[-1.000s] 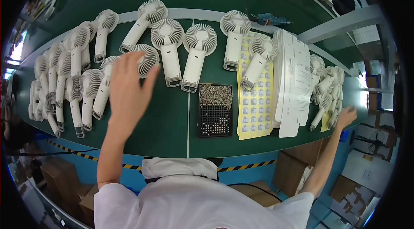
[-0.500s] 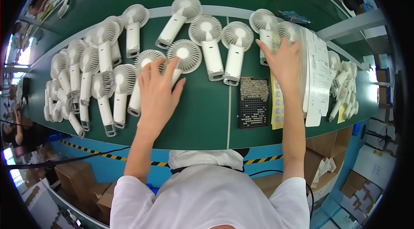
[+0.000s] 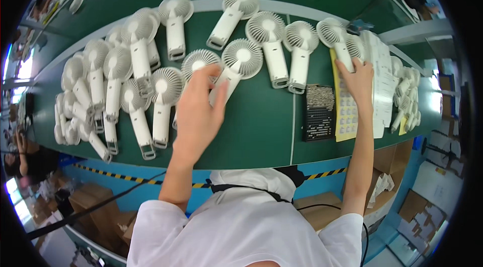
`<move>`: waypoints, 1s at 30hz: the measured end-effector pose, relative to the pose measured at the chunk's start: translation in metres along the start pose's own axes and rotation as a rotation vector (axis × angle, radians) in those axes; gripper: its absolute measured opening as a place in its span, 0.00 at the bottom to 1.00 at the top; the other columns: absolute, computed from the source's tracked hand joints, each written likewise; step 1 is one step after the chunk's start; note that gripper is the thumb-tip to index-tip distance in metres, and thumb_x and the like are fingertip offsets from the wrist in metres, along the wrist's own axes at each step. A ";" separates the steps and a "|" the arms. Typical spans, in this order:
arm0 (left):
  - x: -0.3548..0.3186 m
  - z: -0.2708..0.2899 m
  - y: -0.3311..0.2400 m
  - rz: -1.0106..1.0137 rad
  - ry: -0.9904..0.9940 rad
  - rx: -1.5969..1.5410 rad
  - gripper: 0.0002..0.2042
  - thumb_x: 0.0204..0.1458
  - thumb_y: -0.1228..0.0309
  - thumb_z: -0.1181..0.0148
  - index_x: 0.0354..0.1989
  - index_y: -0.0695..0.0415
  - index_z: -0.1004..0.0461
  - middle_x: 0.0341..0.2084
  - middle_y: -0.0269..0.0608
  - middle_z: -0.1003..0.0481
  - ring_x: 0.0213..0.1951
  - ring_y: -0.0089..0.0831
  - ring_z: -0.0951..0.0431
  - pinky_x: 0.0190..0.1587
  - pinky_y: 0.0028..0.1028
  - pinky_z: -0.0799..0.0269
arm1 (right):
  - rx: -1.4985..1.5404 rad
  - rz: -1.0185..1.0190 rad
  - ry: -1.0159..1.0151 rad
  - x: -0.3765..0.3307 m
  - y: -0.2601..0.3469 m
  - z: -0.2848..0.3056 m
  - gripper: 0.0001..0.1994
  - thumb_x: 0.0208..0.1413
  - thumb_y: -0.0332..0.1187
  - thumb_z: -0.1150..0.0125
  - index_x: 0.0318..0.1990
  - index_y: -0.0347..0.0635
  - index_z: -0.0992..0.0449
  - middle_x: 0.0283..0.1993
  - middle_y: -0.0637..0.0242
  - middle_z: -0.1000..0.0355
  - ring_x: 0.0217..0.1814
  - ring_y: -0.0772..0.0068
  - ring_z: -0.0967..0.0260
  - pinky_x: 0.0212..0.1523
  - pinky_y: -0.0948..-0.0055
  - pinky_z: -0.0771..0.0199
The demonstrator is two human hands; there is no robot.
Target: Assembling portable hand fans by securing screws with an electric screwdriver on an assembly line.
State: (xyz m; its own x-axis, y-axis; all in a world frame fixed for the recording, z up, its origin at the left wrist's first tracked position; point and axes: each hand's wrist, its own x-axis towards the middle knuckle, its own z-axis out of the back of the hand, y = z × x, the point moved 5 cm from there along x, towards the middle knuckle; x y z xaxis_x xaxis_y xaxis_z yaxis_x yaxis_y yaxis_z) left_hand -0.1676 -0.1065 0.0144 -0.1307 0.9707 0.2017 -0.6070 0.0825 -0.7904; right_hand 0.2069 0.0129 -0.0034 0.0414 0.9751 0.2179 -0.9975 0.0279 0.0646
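My left hand [image 3: 201, 108] hovers over the handheld fans on the green table, fingers loosely apart. Partly under its fingers is a white fan [image 3: 200, 61], and beside its thumb stands the handle of another fan [image 3: 242, 58]. My right hand [image 3: 358, 80] has thumb and fingers around the lower handle of a white handheld fan [image 3: 332, 30]; its handle end is hidden. A second fan [image 3: 355, 44] lies behind those fingers. Below that hand is a yellow sheet of pale labels [image 3: 345, 116], next to stacked white papers [image 3: 382, 81].
A black tray [image 3: 319, 126] of small pieces sits left of the yellow sheet. Many more fans [image 3: 118, 65] crowd the table's left, and a smaller heap [image 3: 405, 96] lies at its right. A blue tool [image 3: 359, 25] rests at the back. Another person [image 3: 30, 154] is at far left.
The whole view has shifted. My right hand has drawn nearer and closed around the fan's handle, which now tilts more. My left hand has lowered slightly among the fans.
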 end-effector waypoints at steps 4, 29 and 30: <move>-0.001 -0.038 -0.021 -0.160 0.133 0.367 0.18 0.50 0.74 0.38 0.50 0.60 0.32 0.56 0.62 0.37 0.55 0.56 0.34 0.54 0.44 0.34 | 0.063 0.120 0.054 -0.020 -0.016 0.035 0.26 0.47 0.53 0.34 0.39 0.35 0.21 0.41 0.43 0.35 0.45 0.44 0.38 0.46 0.54 0.36; 0.032 -0.102 -0.058 0.097 0.244 0.798 0.19 0.60 0.58 0.47 0.34 0.66 0.26 0.36 0.62 0.27 0.41 0.58 0.30 0.46 0.47 0.34 | -0.400 -0.828 -0.120 0.045 -0.605 0.074 0.39 0.44 0.70 0.41 0.48 0.41 0.20 0.50 0.39 0.28 0.54 0.37 0.32 0.55 0.50 0.32; 0.036 -0.103 -0.058 0.157 0.237 0.742 0.21 0.60 0.56 0.47 0.35 0.67 0.26 0.38 0.68 0.29 0.44 0.63 0.32 0.48 0.50 0.37 | -0.383 -0.843 -0.032 0.060 -0.617 0.049 0.40 0.45 0.71 0.43 0.49 0.41 0.21 0.52 0.39 0.29 0.55 0.37 0.32 0.56 0.49 0.33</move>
State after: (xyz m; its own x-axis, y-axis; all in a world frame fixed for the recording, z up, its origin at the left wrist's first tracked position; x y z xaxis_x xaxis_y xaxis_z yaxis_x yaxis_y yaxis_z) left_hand -0.0566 -0.0530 0.0076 -0.1386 0.9876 -0.0744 -0.9700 -0.1505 -0.1909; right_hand 0.8277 0.0430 0.0177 0.7581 0.5926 0.2724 -0.5872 0.8019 -0.1105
